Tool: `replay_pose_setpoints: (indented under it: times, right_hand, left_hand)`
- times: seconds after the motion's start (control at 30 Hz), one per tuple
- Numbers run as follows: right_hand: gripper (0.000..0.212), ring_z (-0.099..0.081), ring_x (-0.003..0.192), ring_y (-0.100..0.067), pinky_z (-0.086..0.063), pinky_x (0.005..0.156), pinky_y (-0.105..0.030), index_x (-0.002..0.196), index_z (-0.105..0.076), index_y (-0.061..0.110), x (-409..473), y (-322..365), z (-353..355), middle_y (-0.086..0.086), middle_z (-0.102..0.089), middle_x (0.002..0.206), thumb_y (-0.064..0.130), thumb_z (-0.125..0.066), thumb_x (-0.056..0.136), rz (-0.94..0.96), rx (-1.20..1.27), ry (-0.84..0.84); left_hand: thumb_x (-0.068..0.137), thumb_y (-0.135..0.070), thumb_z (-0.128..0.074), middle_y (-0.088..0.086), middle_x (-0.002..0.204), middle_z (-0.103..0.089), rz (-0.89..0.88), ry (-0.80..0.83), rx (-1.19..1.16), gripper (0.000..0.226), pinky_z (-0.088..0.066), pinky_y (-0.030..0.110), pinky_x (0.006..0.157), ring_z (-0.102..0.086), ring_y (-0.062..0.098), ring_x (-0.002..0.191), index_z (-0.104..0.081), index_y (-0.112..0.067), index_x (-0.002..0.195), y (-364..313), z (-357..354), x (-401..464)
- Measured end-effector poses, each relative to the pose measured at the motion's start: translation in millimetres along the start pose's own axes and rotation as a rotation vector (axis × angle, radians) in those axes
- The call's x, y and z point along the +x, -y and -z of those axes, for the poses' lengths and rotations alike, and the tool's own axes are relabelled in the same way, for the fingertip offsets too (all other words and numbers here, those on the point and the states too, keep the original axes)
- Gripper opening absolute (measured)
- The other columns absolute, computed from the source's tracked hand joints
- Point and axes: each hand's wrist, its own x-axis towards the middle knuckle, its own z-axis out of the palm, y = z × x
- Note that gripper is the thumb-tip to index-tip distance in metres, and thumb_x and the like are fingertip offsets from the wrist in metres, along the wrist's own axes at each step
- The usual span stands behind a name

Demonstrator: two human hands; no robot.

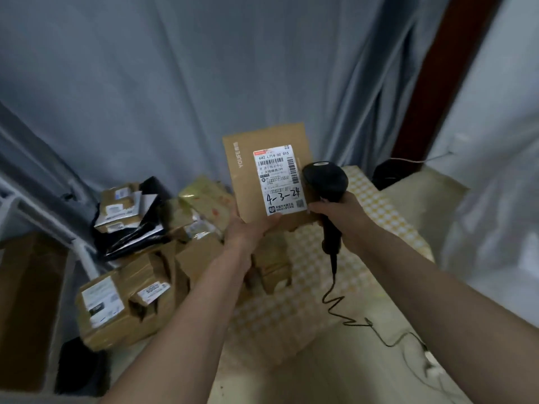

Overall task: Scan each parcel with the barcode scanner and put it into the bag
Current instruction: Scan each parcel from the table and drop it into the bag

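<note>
Grey-blue curtains hang across the far side of the room, and below them a table under a yellow-and-white checked cloth (376,211) carries the work. The left hand (248,228) grips the lower edge of a flat brown parcel (248,182), thumb over the bottom of its face, and holds it upright so that the white shipping label (280,179) looks back at the person — a pose that, I judge, serves to present the printed codes to the reader. The right hand (341,217) is closed round the handle of the black barcode scanner (326,182), whose head sits just beside the label's right edge and overlaps the parcel's side; whether its window is squarely on a barcode cannot be told from here. Its coiled cable (335,298) drops from the handle and trails off across the near right of the table. To the left, on and beside the table, lies a heap of cardboard parcels (131,298) with a few in black plastic wrap (128,237) further back, apparently waiting their turn. No bag is clearly in view, so where this parcel goes after scanning cannot be said.
</note>
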Motion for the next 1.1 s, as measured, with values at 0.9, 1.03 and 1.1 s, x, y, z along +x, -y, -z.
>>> replay_pose_setpoints:
  times: [0.9, 1.03, 1.1]
  right_hand:
    - [0.015, -0.052, 0.06, -0.017, -0.044, 0.061, -0.032, 0.088, -0.059, 0.006, -92.3, -41.7, 514.0, -0.004, -0.054, 0.067, -0.006, -0.061, 0.081, 0.019, 0.238, -0.681]
    - [0.018, -0.052, 0.065, -0.019, -0.044, 0.065, -0.035, 0.094, -0.059, 0.005, -63.8, -37.8, 560.3, -0.007, -0.056, 0.072, -0.006, -0.062, 0.08, 0.017, 0.27, -0.749]
    - [0.017, -0.051, 0.065, -0.02, -0.043, 0.066, -0.035, 0.093, -0.06, 0.006, -43.8, -31.2, 582.0, -0.009, -0.056, 0.074, -0.005, -0.062, 0.08, 0.008, 0.272, -0.768]
  left_hand:
    - [0.067, -0.02, -0.088, -0.002, 0.126, -0.061, 0.036, 0.826, 0.236, 0.087, -0.051, 0.03, 0.072, -0.06, 0.02, 0.109, -0.04, -0.024, 0.14, 45.9, -525.8, -145.6]
    - [0.064, -0.028, -0.089, -0.001, 0.131, -0.055, -0.017, 0.887, 0.31, 0.093, -0.057, 0.034, 0.075, -0.059, 0.021, 0.109, -0.039, -0.024, 0.142, 37.7, -589.1, -125.0]
    - [0.06, -0.031, -0.091, 0.001, 0.134, -0.053, -0.01, 0.906, 0.315, 0.099, -0.059, 0.039, 0.079, -0.06, 0.022, 0.111, -0.038, -0.025, 0.144, 31.2, -619.3, -110.0]
